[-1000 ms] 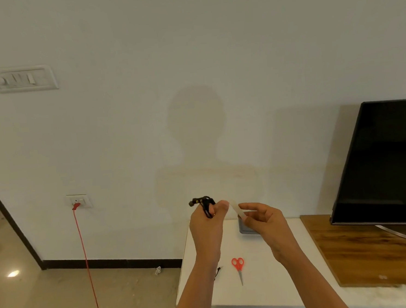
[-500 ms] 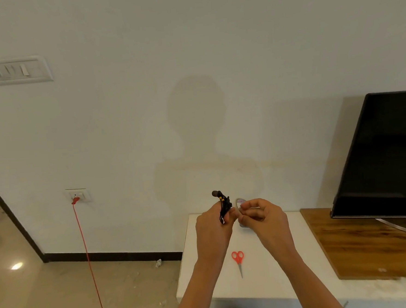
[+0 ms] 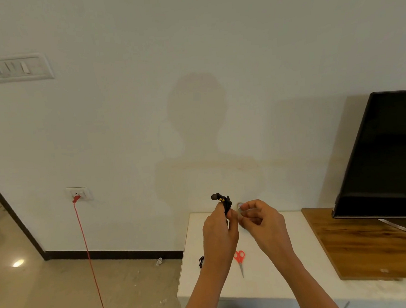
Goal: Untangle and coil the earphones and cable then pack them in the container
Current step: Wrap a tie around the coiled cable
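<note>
Right hand [image 3: 265, 222], strip [image 3: 240, 207] nearer earphones [image 3: 225, 201] (black)

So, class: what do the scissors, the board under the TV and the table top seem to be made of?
Scissors: red handles look like smooth plastic, the grey blades metal. Board: brown streaky grain suggests wood or wood-look laminate, slightly glossy. Table top: plain smooth white, perhaps laminate or stone; unclear.

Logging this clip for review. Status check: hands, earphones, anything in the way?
Left hand grips coiled earphones. Right hand pinches small pale piece. Scissors lie on table, clear of both.
</note>
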`<state>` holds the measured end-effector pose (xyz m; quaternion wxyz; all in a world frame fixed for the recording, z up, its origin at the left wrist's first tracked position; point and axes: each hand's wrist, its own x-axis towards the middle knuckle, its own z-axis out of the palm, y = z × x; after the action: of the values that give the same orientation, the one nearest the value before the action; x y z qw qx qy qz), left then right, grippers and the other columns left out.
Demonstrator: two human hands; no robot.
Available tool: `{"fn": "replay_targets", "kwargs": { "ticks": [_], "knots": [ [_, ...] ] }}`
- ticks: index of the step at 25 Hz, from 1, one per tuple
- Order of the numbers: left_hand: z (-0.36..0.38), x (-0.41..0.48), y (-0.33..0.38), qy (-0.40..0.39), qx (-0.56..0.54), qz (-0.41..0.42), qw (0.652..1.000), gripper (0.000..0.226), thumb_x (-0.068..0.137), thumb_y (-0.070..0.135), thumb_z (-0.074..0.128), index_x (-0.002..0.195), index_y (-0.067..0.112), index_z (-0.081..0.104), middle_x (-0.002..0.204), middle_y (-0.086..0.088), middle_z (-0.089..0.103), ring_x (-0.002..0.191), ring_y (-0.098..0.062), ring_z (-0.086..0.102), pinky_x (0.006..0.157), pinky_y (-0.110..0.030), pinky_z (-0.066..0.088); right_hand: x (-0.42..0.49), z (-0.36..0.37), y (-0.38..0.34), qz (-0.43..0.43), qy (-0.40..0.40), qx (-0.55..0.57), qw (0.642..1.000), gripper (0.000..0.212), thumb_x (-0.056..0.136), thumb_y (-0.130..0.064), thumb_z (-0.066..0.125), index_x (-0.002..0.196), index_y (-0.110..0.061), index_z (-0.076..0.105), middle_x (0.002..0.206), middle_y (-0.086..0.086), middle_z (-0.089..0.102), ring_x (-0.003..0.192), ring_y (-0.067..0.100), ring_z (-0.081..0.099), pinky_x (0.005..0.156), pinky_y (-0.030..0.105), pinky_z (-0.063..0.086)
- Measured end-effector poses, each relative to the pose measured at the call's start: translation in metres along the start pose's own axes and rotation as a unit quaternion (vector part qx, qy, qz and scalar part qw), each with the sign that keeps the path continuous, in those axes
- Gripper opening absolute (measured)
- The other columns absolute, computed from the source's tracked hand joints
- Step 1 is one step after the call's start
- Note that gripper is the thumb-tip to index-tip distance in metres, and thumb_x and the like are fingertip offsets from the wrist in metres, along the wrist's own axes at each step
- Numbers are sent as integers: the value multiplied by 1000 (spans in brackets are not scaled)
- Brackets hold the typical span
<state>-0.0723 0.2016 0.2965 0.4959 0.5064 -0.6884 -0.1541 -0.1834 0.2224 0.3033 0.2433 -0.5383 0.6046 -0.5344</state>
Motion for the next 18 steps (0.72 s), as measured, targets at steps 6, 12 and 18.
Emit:
{"fn": "replay_targets", "kwargs": {
  "ticks": [6,12,18],
  "knots": [
    [-1,3,-6,-57,-79,-80,992,6,96,17,53,97,13,57,69,15,53,61,3,55,57,-6,41,4,1,4,-60,-51,-98,992,12,92,-15,60,98,-24,64,68,-5,66,55,1,56,54,9,44],
    [-12,10,-6,-86,-141,-164,972,28,94,15,55,72,23,41,60,11,43,47,4,47,49,-8,38,8,2,13,-82,-113,-141,980,7,95,-26,53,97,-26,59,68,1,58,58,6,47,56,14,38],
    [-19,17,-10,-167,-178,-241,940,27,86,13,57,68,20,39,66,6,41,59,-7,39,55,-15,33,-1,0,26,-7,-173,10,985,10,92,-32,53,87,-36,61,92,-16,64,95,2,60,77,10,48]
  ]
}}
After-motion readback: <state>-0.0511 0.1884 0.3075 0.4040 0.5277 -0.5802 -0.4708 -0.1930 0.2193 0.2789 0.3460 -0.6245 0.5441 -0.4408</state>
